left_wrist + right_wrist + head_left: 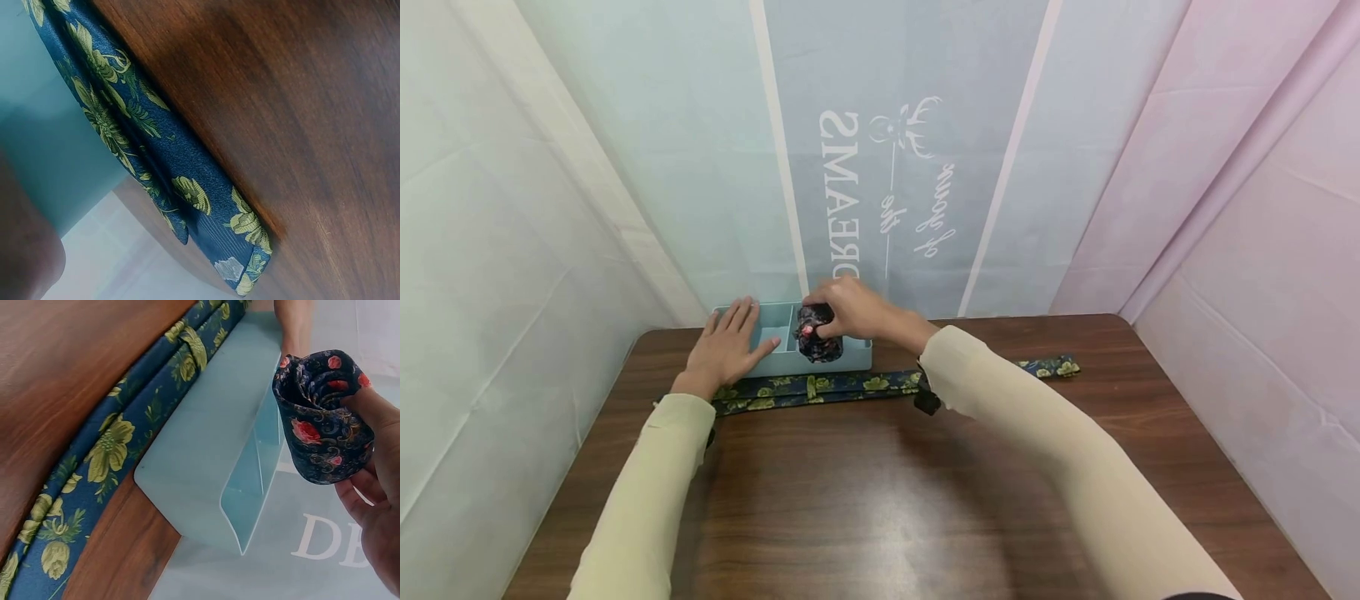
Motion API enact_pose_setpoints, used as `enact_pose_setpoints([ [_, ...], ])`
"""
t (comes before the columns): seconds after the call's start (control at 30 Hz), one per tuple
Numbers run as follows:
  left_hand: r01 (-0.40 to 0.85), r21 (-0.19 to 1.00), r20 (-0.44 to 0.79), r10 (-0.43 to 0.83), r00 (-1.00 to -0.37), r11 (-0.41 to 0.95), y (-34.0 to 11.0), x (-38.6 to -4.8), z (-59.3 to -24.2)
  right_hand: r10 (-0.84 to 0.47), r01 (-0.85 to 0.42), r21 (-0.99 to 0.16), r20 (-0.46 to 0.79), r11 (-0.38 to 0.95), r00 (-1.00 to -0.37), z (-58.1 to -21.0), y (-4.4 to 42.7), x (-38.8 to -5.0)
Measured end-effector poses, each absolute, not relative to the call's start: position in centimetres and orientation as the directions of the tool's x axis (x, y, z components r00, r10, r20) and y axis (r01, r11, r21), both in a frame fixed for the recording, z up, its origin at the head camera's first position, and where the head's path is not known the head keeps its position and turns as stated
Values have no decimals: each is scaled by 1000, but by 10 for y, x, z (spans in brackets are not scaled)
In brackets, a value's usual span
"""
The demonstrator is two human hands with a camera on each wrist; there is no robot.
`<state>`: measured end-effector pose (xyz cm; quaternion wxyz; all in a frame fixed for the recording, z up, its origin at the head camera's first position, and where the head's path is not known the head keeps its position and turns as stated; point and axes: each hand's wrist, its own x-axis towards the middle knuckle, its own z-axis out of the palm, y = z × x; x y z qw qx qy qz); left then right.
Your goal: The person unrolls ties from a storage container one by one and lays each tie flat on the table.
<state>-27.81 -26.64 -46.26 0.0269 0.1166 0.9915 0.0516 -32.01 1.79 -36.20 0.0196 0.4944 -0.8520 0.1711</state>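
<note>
My right hand (pixel 859 313) pinches a rolled-up dark necktie (pixel 315 434) with red roses, thumb inside the coil and fingers behind it. It holds the roll above the right part of a light blue divided box (pixel 782 363). Spread fingers of my left hand (pixel 724 348) rest over the left end of that box, the thumb reaching across a compartment. A second necktie (pixel 868 384), navy with yellow-green flowers, lies stretched along the box's front side. Its folded pointed end (pixel 237 250) shows in the left wrist view.
Brown wooden table (pixel 850 483) extends in front of the box. Behind it hangs a pale blue-grey cloth (pixel 887 75) with mirrored lettering. White cloth walls (pixel 497 275) stand at the sides. A dark wrist device (pixel 927 400) sits under the right cuff.
</note>
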Motion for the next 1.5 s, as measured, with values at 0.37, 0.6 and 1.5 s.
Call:
enact_pose_setpoints([
  [0.37, 231, 116, -60, 239, -969, 966, -266, -279, -460, -870, -885, -216, 197, 412, -453, -359, 30, -296],
  [0.6, 236, 128, -59, 245, -968, 963, -266, -280, -461, -876, -886, -215, 175, 411, -449, -356, 42, -279],
  [1.5, 252, 155, -45, 262, -964, 955, -269, -280, -462, -849, -857, -316, 214, 407, -482, -385, 101, -247],
])
